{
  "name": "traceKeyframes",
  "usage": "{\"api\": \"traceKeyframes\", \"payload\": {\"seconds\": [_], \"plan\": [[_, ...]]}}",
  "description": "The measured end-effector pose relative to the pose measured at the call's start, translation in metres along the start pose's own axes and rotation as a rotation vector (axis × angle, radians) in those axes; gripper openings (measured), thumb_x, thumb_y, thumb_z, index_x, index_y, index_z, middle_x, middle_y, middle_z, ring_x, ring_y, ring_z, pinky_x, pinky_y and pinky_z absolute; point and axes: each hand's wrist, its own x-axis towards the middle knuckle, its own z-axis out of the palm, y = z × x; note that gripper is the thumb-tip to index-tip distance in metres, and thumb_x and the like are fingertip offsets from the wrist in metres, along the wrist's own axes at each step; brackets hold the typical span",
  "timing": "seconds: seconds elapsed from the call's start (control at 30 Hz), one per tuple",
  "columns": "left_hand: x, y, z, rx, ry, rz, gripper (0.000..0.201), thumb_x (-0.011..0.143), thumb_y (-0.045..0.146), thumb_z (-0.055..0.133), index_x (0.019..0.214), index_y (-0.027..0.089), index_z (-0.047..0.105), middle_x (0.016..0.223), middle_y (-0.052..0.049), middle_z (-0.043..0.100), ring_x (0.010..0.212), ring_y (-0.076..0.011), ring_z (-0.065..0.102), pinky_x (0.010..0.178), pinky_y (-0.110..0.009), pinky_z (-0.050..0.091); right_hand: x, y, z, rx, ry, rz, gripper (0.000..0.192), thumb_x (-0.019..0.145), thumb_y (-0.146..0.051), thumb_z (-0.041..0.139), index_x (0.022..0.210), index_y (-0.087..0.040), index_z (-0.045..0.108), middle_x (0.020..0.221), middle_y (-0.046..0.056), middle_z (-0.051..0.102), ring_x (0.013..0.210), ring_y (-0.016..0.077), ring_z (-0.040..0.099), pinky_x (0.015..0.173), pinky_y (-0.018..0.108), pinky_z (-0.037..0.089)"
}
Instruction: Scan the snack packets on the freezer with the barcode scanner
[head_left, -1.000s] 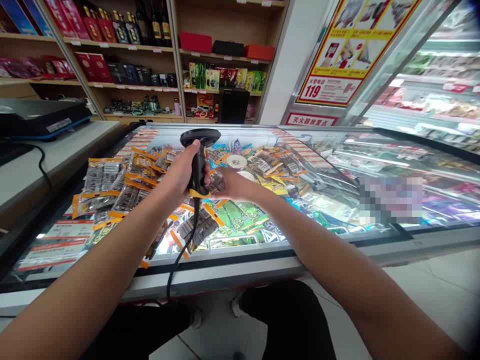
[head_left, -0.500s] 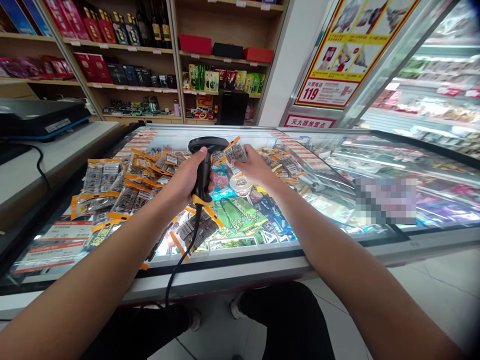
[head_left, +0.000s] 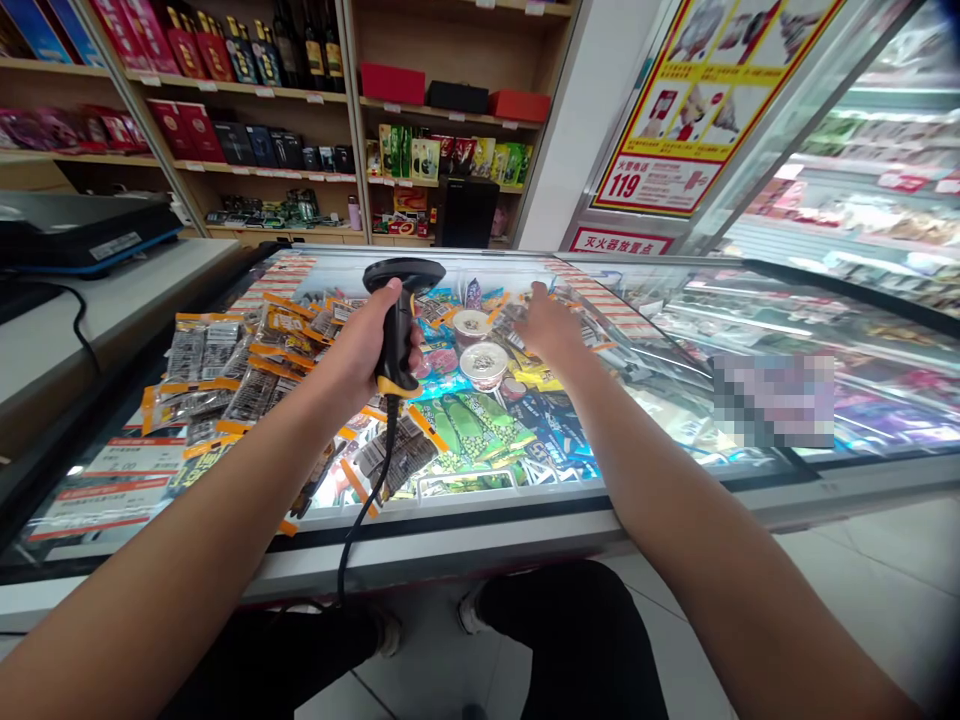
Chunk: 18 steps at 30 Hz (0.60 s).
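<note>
Head view: left hand (head_left: pixel 360 345) grips scanner (head_left: pixel 399 320) (poster (head_left: pixel 679 110) reads "119").

My left grip (head_left: pixel 367 345) covers the scanner (head_left: pixel 400 318) handle. My right grip (head_left: pixel 551 328) is motion-blurred, its contact undeterminable. At 3 o'clock, a pixelated patch (head_left: pixel 772 398) masks the freezer (head_left: pixel 675 480) contents. Packet (head_left: pixel 259 390) print is illegible.

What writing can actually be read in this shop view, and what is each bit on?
"119": yellow and red poster, in its red band with Chinese characters too small to read.
"灭火器放置点": red sign below the poster.
Packets beside the left hand holding the scanner: print too small.
Packets under the right hand: blurred.
Shelf tags and freezer labels: unreadable.
</note>
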Motion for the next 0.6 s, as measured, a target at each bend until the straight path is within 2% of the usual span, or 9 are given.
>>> {"api": "traceKeyframes", "payload": {"seconds": [0.07,0.17,0.27,0.37,0.5,0.6], "plan": [[0.002,0.002,-0.002,-0.006,0.008,0.008,0.046,0.090,0.066,0.063,0.088,0.021,0.054,0.056,0.003,0.057,0.038,-0.0112,0.052,0.038,-0.022,0.040,0.006,0.015,-0.001,-0.034,0.089,0.033,0.061,0.078,-0.017,0.080,0.133,-0.013,0.055,0.119,0.030,0.067,0.128,0.0502,0.052,0.105,0.072,0.034],[0.004,0.002,-0.005,-0.016,0.006,0.010,0.047,0.089,0.067,0.063,0.088,0.021,0.054,0.057,0.003,0.057,0.038,-0.0114,0.052,0.039,-0.023,0.041,0.009,0.026,0.000,-0.131,0.141,0.038,0.049,0.081,-0.017,0.077,0.127,-0.015,0.061,0.133,0.031,0.059,0.133,0.0519,0.045,0.106,0.074,0.030],[0.004,0.002,-0.005,-0.018,0.004,0.012,0.046,0.090,0.067,0.062,0.089,0.021,0.054,0.058,0.003,0.057,0.038,-0.0117,0.053,0.039,-0.023,0.042,0.007,0.024,0.002,-0.176,0.133,-0.011,0.038,0.085,-0.012,0.067,0.123,-0.012,0.065,0.134,0.033,0.056,0.132,0.0525,0.043,0.103,0.076,0.030],[0.002,0.005,-0.002,-0.022,0.009,0.016,0.045,0.090,0.065,0.063,0.089,0.021,0.055,0.057,0.003,0.057,0.038,-0.0114,0.052,0.040,-0.023,0.042,0.004,0.010,0.009,-0.110,0.125,-0.132,0.039,0.090,-0.019,0.064,0.128,-0.014,0.066,0.137,0.028,0.059,0.133,0.0478,0.045,0.108,0.071,0.031],[0.000,0.009,-0.001,-0.032,0.023,0.020,0.045,0.091,0.065,0.062,0.088,0.021,0.054,0.056,0.003,0.056,0.037,-0.0109,0.051,0.039,-0.022,0.040,-0.001,-0.023,0.032,0.117,-0.034,-0.431,0.045,0.099,-0.031,0.052,0.141,-0.016,0.063,0.144,0.019,0.063,0.137,0.0362,0.051,0.120,0.056,0.032],[0.002,0.008,-0.004,-0.029,0.026,0.030,0.045,0.090,0.064,0.063,0.087,0.021,0.054,0.056,0.003,0.058,0.037,-0.0107,0.051,0.038,-0.022,0.039,-0.004,-0.047,0.055,0.236,-0.183,-0.499,0.055,0.104,-0.044,0.046,0.152,-0.019,0.055,0.155,0.015,0.057,0.144,0.0328,0.049,0.122,0.052,0.033]]}}
